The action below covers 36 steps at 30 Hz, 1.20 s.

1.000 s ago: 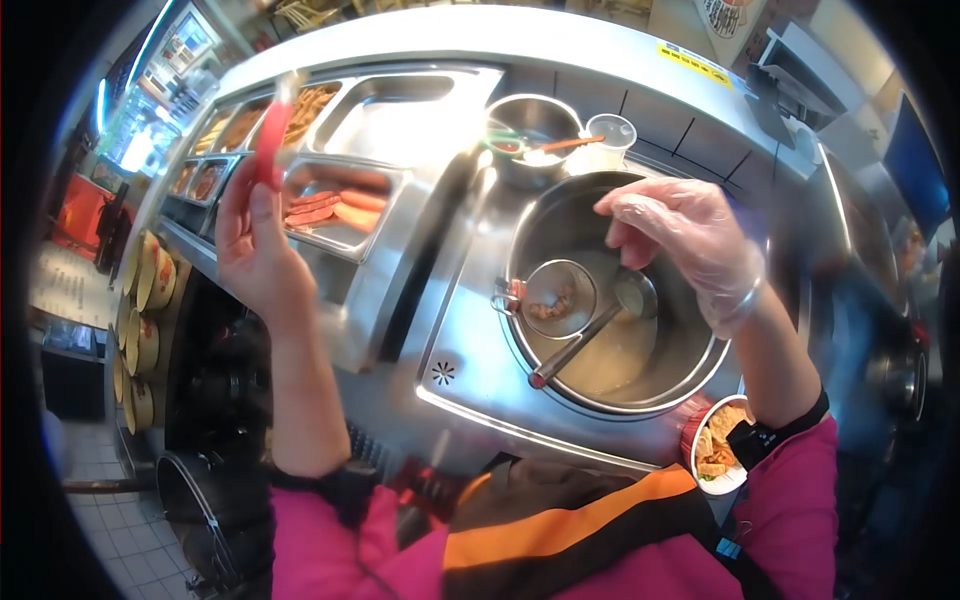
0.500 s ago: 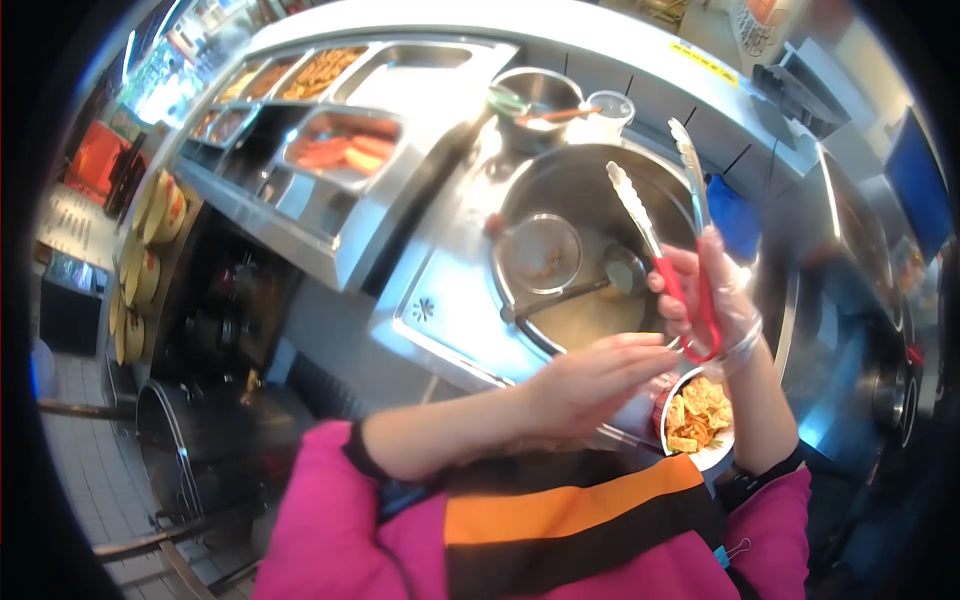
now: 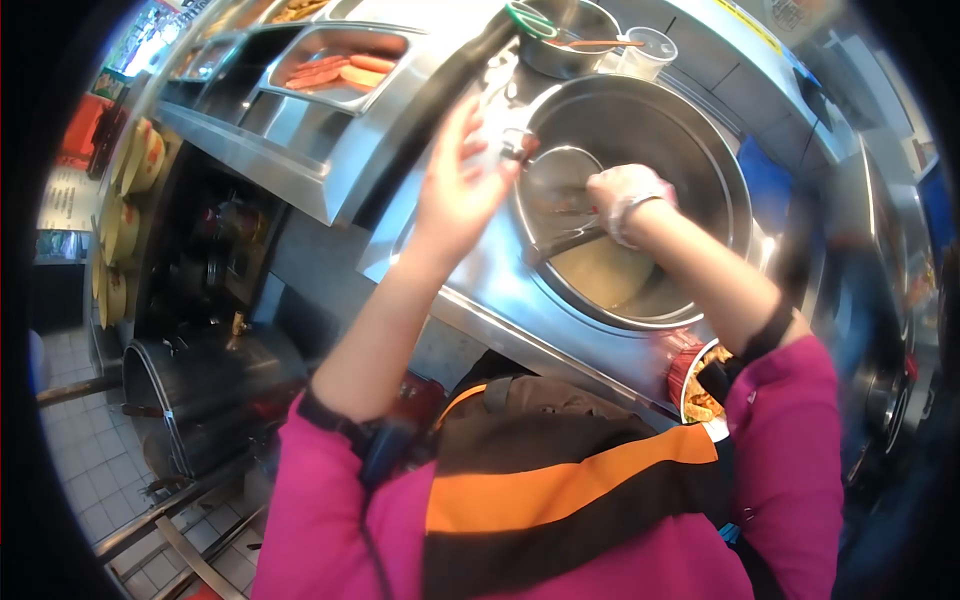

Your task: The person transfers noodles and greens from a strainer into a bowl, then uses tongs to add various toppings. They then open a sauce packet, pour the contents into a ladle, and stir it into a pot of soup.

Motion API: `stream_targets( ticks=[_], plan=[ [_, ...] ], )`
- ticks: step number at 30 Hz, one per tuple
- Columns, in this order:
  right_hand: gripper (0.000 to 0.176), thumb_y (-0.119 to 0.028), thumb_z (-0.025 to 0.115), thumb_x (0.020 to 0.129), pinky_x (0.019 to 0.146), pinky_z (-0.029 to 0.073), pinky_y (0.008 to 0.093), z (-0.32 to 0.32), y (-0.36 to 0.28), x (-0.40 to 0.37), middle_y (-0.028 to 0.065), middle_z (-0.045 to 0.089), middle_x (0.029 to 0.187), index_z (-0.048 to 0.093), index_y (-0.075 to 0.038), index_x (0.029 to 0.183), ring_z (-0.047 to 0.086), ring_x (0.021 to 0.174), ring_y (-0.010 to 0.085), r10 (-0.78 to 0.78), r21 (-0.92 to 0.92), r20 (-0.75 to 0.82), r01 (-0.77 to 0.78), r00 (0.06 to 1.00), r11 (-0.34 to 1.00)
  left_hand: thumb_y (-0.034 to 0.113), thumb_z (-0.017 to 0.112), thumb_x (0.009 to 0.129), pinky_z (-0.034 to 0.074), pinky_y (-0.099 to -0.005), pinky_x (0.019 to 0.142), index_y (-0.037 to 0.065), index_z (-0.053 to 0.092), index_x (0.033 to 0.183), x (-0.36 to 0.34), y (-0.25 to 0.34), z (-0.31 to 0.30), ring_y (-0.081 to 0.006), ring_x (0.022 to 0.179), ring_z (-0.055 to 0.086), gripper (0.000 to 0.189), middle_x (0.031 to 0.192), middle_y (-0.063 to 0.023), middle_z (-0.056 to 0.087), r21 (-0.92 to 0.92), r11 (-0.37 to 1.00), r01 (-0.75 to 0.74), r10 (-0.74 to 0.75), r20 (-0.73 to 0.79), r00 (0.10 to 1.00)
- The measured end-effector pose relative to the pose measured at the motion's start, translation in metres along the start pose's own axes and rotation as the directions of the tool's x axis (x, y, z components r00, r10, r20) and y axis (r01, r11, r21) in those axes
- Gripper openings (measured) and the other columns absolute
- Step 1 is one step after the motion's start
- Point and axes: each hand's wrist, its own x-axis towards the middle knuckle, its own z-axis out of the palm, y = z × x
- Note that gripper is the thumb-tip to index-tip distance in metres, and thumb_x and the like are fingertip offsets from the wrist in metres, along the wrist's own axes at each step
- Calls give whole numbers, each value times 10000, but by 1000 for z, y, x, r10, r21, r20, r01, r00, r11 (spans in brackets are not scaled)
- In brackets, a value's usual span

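My left hand (image 3: 458,200) is raised at the left of the large steel pot (image 3: 690,150), slightly blurred. Its fingers are apart, with the fingertips close to the dark handle end (image 3: 517,146) of a round strainer. That strainer (image 3: 562,172) hangs inside the pot's left part. My gloved right hand (image 3: 632,192) is closed in a fist over the middle of the pot, knuckles turned towards the strainer. I cannot tell what it grips. Pale broth (image 3: 603,278) shows below it, beside a dark divider (image 3: 575,243).
A red-and-white paper bowl of food (image 3: 682,372) stands by my right forearm. Behind the pot are a smaller steel pot (image 3: 570,62) with a green-handled utensil and a clear plastic cup (image 3: 648,52). Sausages lie in a steel tray (image 3: 343,98) at the upper left.
The red-handled tongs, earlier upright in my right hand, no longer show. My right hand has moved left over the pot and closed. My left hand has risen towards the strainer handle.
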Motion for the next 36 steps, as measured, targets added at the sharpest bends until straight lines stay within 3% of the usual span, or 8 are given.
stream_targets(
  ticks=[4, 6, 11, 16, 18, 25, 27, 36],
  plan=[
    [231, -135, 609, 757, 725, 518, 323, 4, -27, 38, 67, 624, 1010, 637, -75, 978, 614, 922, 225, 66, 10, 71, -67, 995, 998, 106, 635, 766, 422, -308, 843, 115, 399, 1281, 9, -2, 6, -183, 1047, 476, 566, 1194, -98, 478, 41, 999, 25, -26, 34, 999],
    [183, -136, 638, 699, 547, 521, 320, 11, -32, 53, 64, 659, 795, 650, -49, 859, 653, 732, 201, -106, -180, 26, 109, 994, 978, 109, 633, 770, 423, -308, 841, 106, 427, 1260, 8, -3, 7, -175, 1036, 486, 532, 1171, -88, 497, 40, 999, 22, -25, 64, 998],
    [225, -120, 623, 720, 687, 512, 331, 7, -25, 48, 80, 646, 940, 646, -49, 933, 624, 892, 224, -8, -60, 111, 15, 994, 998, 104, 620, 786, 436, -296, 819, 53, 494, 1177, 8, -2, 11, -144, 988, 526, 413, 1056, -57, 562, 35, 999, -23, 20, 90, 996],
    [227, -104, 558, 733, 752, 487, 350, -8, 38, -34, 146, 629, 898, 641, -53, 938, 609, 847, 284, 94, 296, -19, -84, 995, 951, 50, 592, 796, 448, -260, 799, 31, 523, 1104, 6, -1, 32, -129, 977, 527, 316, 1065, -52, 552, -19, 999, -30, 32, 128, 991],
    [259, -135, 577, 711, 749, 475, 360, -8, 79, -107, 147, 629, 885, 625, -27, 942, 606, 815, 297, 52, 465, -247, 71, 968, 883, 22, 555, 817, 423, -259, 847, 18, 513, 1132, 9, -4, 15, -140, 1008, 514, 318, 1125, -62, 538, -6, 999, -39, 39, 129, 991],
    [385, -146, 674, 602, 670, 467, 321, 3, 132, -303, 165, 609, 796, 621, -84, 979, 601, 714, 278, 302, 776, 183, -326, 936, 540, 77, 578, 832, 405, -235, 835, 19, 533, 1123, 13, -4, 21, -104, 937, 518, 300, 1055, -47, 561, -19, 1000, -3, 5, 70, 998],
    [387, -152, 677, 612, 651, 466, 322, 30, 126, -316, 152, 614, 798, 623, -97, 991, 597, 703, 279, 268, 503, 309, -396, 913, 769, 89, 576, 836, 406, -226, 814, 23, 537, 1119, 14, -4, 24, -91, 915, 515, 294, 1031, -33, 565, -8, 1000, -5, 5, 63, 998],
    [361, -212, 684, 598, 643, 467, 347, 76, 114, -314, 111, 623, 750, 639, -182, 955, 598, 709, 290, 212, 552, 244, -315, 946, 772, 139, 575, 850, 402, -185, 707, 34, 555, 1095, 18, -6, 20, -53, 841, 507, 268, 951, -2, 575, 20, 999, 42, -43, 23, 999]
  ],
)
